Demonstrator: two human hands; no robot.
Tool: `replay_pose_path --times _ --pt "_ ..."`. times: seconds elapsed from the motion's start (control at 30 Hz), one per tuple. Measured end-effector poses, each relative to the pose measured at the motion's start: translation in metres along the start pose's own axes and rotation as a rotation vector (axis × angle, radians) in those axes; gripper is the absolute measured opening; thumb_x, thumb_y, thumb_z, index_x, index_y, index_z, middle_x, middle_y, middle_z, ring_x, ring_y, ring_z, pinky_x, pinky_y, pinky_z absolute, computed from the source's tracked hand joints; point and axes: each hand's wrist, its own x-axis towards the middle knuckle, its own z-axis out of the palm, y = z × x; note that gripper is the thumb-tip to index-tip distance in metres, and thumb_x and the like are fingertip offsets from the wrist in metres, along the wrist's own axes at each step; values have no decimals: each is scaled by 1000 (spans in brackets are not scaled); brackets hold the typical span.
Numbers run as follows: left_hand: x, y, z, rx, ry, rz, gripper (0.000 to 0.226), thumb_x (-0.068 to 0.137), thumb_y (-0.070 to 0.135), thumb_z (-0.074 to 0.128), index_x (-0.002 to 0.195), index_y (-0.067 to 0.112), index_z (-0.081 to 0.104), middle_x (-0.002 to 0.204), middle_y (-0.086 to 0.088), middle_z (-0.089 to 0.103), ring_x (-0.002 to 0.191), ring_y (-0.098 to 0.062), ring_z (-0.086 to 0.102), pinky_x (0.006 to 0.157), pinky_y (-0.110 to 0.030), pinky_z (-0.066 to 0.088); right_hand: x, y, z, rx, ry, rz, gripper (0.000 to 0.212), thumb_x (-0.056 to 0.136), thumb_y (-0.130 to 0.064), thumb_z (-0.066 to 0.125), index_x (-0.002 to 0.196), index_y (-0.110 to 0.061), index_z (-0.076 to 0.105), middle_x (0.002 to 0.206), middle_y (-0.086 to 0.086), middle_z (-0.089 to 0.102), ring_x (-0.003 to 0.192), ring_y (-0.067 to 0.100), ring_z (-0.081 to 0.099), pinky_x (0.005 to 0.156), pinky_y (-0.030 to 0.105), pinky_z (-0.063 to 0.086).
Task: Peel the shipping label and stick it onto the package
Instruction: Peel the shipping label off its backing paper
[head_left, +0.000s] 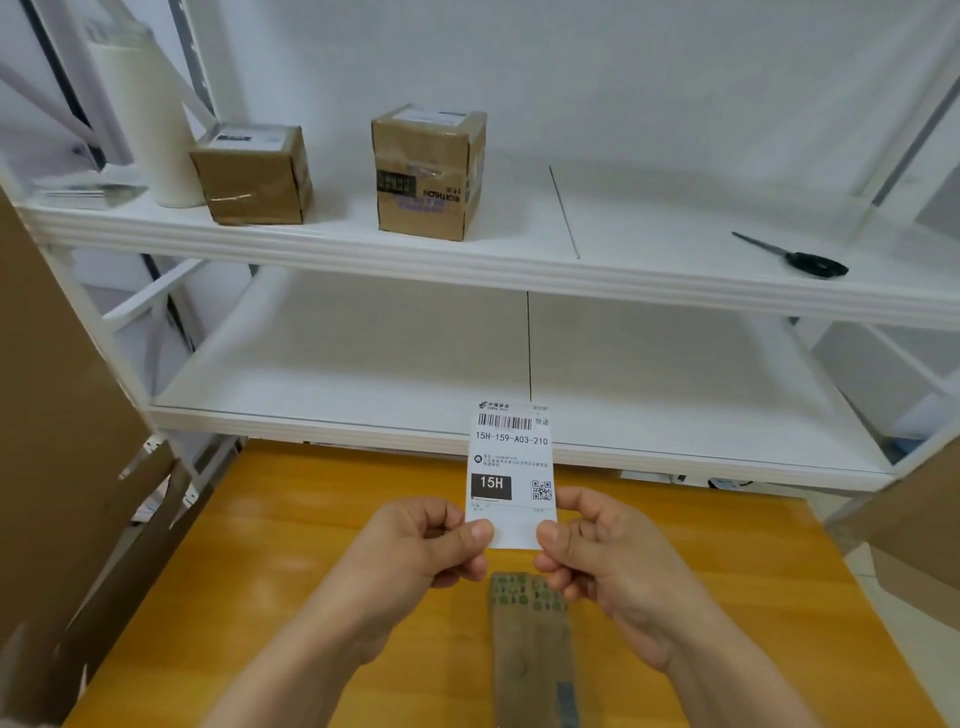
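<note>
Cardboard sheets (57, 415) lean at the far left of the scene, beside a white shelf unit (467, 254). On its upper shelf, from the left, we see a white roll (150, 124), a small brown box (254, 174) with a label on top, and a taller brown box (428, 171), also labelled and taped. Farther right on the same shelf lie black-handled scissors (800, 257), well apart from the boxes. The lower shelf holds nothing we can make out.

Below, over the yellow wooden counter (260, 519), we find the left hand (415, 545) pinching the lower left corner of the shipping label (511, 467), thumb on the printed face and the other fingers behind it. The label stands upright between both hands, its barcode, the code 15H-159-A03-210 and a QR square facing us. The right hand (602, 545) pinches the lower right corner the same way. Whether the backing has started to separate we cannot tell. Just below the hands, a flat brown padded package (535, 654) lies on the counter, not touching the label.
</note>
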Motion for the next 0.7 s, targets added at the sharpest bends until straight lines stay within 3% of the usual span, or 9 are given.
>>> replay_pose_path --times 0.17,0.4,0.7 --pt "-14 9 -2 -9 9 33 11 86 17 69 80 7 71 75 -8 74 69 -12 67 71 -30 49 -11 -4 2 51 25 -45 54 70 -18 76 121 -22 61 65 7 67 53 14 56 50 23 46" --pt "-32 17 2 -35 9 124 14 78 29 77 72 18 72 75 -10 75 70 -12 66 75 -31 48 -29 -6 8 72 -19 -96 61 71 -20 76 128 -29 54 64 7 65 54 15 56 50 23 45" --pt "-46 22 11 -54 13 221 11 74 30 71 73 19 74 75 -11 75 71 -12 66 74 -29 47 -45 -6 11 137 -38 -90 72 67 -21 79 133 -33 52 65 11 66 54 17 57 49 25 46"
